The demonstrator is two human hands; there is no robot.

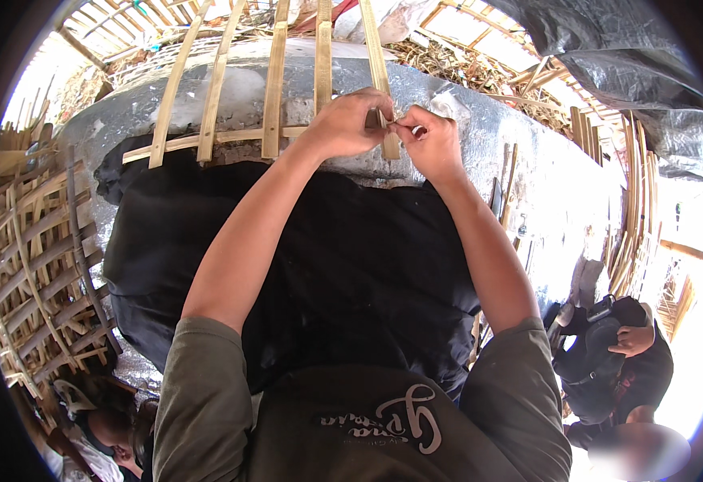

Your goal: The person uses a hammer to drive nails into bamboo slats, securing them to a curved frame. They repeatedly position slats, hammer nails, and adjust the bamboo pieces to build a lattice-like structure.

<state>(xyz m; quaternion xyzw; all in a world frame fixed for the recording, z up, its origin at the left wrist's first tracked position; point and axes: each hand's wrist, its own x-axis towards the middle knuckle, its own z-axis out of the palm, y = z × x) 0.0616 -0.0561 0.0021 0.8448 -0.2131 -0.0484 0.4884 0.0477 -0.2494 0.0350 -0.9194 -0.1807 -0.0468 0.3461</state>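
Note:
Several long bamboo slats (274, 88) lie side by side in front of me, their near ends resting across a thinner bamboo crosspiece (235, 136). My left hand (350, 124) is curled at the rightmost slat (376, 55), gripping it where it meets the crosspiece. Beside it, my right hand (433, 143) is closed in a pinch, thumb against fingers, close to the left fingertips. What the right fingers hold is too small to make out. The near end of that slat sticks out below the two hands.
The slats lie over a grey, worn, raised surface (440, 90). A woven bamboo panel (38, 273) stands at the left, and upright bamboo strips (634, 201) at the right. One person in dark clothes (608, 361) sits at lower right, another person (110, 430) at lower left.

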